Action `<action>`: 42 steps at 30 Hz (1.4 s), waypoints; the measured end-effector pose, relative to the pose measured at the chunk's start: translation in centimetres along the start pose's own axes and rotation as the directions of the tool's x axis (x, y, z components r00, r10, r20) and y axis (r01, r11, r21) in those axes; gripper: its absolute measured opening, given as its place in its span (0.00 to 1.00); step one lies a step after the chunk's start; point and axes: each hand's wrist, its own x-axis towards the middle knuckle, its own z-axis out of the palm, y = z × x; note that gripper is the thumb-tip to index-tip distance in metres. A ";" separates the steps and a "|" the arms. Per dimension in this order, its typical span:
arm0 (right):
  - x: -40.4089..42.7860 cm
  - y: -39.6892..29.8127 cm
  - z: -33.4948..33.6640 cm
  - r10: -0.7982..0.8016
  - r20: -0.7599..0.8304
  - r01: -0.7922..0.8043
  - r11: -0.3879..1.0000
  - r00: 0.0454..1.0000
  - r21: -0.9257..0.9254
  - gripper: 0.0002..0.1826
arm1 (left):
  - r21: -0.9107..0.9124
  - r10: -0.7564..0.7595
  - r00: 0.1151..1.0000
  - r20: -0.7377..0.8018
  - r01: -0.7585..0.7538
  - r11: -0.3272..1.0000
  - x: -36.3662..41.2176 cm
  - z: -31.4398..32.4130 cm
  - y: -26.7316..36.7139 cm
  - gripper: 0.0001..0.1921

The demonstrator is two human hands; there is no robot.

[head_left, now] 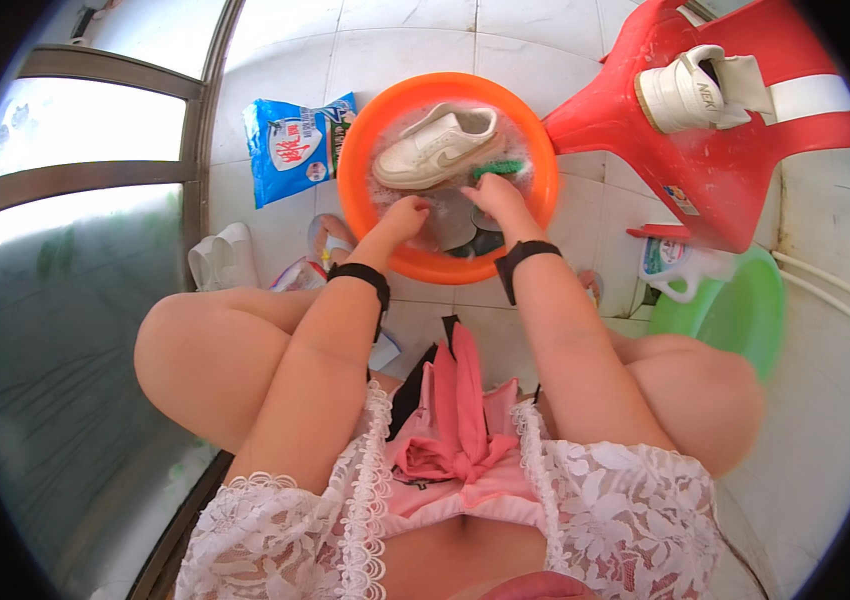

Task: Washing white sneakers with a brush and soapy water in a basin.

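An orange plastic basin holds sudsy water. In it, a white sneaker lies tilted, its toe towards the left. My left hand is at the near left inside the basin, fingers curled at the edge of a pale grey flat piece, perhaps an insole. My right hand is on the right side, its thumb near that piece's upper edge and its fingers just below a green scrub brush. Whether either hand grips the piece is unclear. Part of a second flat piece shows beside it, over something dark.
A blue detergent bag lies left of the basin. Another white sneaker rests on a red plastic chair at right. Below are a white detergent jug and a green basin. White shoes stand by the glass door.
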 end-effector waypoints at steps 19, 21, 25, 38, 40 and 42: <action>-1.3 2.4 2.2 -0.059 -0.390 0.033 0.997 0.919 -0.072 0.18 | -0.109 0.035 0.997 -0.064 -0.042 0.993 1.2 0.9 -2.2 0.15; -1.7 2.3 4.8 -0.099 -0.387 0.137 0.988 0.917 0.073 0.15 | -0.076 -0.024 0.997 -0.078 0.018 0.997 1.5 1.0 -1.3 0.20; -1.6 -0.4 3.0 -0.238 -0.009 0.222 0.891 0.971 0.396 0.09 | -0.698 -0.359 0.933 -0.033 0.236 0.676 -1.4 -0.2 3.9 0.30; -7.2 -8.3 -9.4 -0.584 -0.150 0.128 -0.079 0.798 0.989 0.04 | -0.985 0.191 0.981 -0.019 0.014 -0.173 -4.2 -6.0 14.4 0.17; -7.2 -7.8 -10.1 -0.209 -0.421 0.390 -0.176 0.882 0.904 0.05 | -0.992 -0.003 0.998 -0.065 -0.065 -0.107 -4.5 -6.2 16.4 0.13; -6.8 -7.2 -9.9 -0.157 -0.421 0.394 -0.178 0.893 0.902 0.06 | -0.991 -0.023 0.993 -0.114 -0.115 -0.071 -3.3 -6.0 16.1 0.12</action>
